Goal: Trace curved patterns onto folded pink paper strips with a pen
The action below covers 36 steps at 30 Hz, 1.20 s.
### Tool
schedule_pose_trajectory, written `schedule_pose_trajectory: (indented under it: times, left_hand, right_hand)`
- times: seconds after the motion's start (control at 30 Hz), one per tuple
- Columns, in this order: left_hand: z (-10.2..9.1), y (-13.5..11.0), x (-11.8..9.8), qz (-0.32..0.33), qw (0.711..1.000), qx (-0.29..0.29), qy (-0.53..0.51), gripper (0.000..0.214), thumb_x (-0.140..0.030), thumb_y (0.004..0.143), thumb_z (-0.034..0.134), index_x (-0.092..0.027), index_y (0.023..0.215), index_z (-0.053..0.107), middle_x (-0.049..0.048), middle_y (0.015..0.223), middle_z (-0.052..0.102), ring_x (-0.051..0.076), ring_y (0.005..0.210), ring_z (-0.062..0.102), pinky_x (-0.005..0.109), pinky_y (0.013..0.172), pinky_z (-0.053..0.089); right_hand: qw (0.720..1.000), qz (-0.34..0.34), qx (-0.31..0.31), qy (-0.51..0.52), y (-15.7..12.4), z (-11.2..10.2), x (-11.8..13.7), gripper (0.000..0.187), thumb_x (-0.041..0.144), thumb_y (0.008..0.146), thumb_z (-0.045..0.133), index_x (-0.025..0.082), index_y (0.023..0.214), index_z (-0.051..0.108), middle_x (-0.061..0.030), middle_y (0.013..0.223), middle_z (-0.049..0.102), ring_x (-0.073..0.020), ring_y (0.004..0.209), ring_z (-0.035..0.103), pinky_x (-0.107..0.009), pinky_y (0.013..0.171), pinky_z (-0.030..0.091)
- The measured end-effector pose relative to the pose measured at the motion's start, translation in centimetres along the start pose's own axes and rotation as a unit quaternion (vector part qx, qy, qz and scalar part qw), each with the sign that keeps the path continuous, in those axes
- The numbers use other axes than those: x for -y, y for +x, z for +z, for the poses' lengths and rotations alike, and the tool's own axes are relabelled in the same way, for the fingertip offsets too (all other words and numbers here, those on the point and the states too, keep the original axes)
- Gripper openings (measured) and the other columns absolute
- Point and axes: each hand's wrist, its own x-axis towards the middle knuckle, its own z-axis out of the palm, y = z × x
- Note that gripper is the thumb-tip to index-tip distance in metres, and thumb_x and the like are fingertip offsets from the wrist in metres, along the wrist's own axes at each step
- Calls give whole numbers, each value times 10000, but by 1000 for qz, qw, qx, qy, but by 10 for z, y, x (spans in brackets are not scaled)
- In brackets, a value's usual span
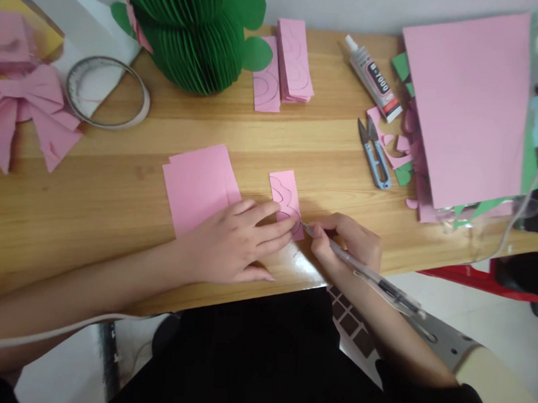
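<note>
Wood grain is shown by the table (91, 197), on which the marking of pink paper is judged to be partly complete. At the right, a large pink sheet (470, 110) is laid with no line visible on its face. The left hand (237, 242) is held flat with fingers extended and slightly spread, nothing being gripped. The right hand (351, 237) is closed around a slim pen (367, 273). Smaller pink sheets (199, 185), partly covered by the left hand, are unmarked where visible. At the rear, drawn curves are carried by a stack of pink pieces (296, 60) and by a single piece (266, 83) beside it; these are judged to be outlined, but are not cut along the lines. Between the hands, near the front edge, a narrow pink strip (283, 184) is pinned under the left fingertips. Dark, wavy, lobed lines are borne on it; the pen tip is positioned at its right edge. Whether the outline is closed cannot be told beneath the fingers.
</note>
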Motion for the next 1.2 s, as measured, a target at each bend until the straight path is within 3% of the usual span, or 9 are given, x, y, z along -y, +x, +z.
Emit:
schedule_pose_trajectory:
  times: [0.43, 1.2]
  left_hand:
    - [1, 0, 0, -9, 1000, 5, -12, 581, -576, 997, 418, -147, 1351, 588, 61, 1392, 614, 297, 1255, 463, 421, 985, 368]
    - [1, 0, 0, -3, 1000, 9, 5, 565, -591, 975, 472, -157, 1307, 618, 65, 1392, 622, 302, 1267, 481, 407, 984, 355]
  right_hand:
    - [1000, 18, -2, -24, -7, 1, 3, 118, 229, 878, 608, 197, 775, 656, 21, 653, 647, -92, 543, 559, -224, 537, 433]
    - [999, 2, 23, -23, -9, -2, 8, 123, 179, 844, 569, 233, 737, 598, 27, 647, 652, -107, 524, 558, -246, 513, 438]
